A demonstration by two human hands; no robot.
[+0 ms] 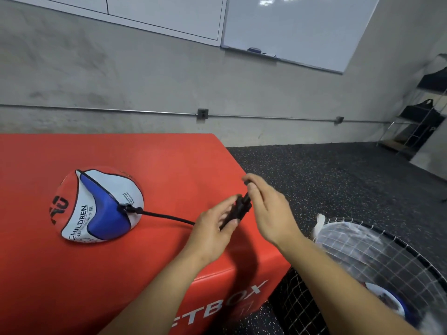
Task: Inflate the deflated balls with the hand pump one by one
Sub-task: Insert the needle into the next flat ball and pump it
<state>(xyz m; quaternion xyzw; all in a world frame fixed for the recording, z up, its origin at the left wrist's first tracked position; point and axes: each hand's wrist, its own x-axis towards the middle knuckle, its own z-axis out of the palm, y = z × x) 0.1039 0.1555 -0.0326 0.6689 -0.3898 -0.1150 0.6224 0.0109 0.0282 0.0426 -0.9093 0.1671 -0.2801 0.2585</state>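
Red box: a large padded block on which the work is done; part of a white word is printed on its near side, the first letters being cut off by the forearm.
Net bin: a mesh basket is seen at the right, beside the box; another ball lies inside it, too blurred for its state to be judged.
Deflated ball: a red, white and blue ball is set on the box top, left of the hands and apart from them; its upper side is caved in deeply.
Hose: a thin black tube is run from the ball's valve area across the box to the pump; it appears to be plugged in.
Left hand: the pump body is gripped by curled fingers near the right edge of the box.
Right hand: the fingers are pinched round the top of the pump's handle, above the left hand.
Hand pump: a small black pump is held tilted between the two hands; most of it is covered by the fingers.
Risk: the light ball could be dragged, or the needle pulled out of the valve, if the hose were tugged during strokes, since the ball is not steadied.
Hard to make out: the needle joint and how far the plunger is drawn out cannot be told.
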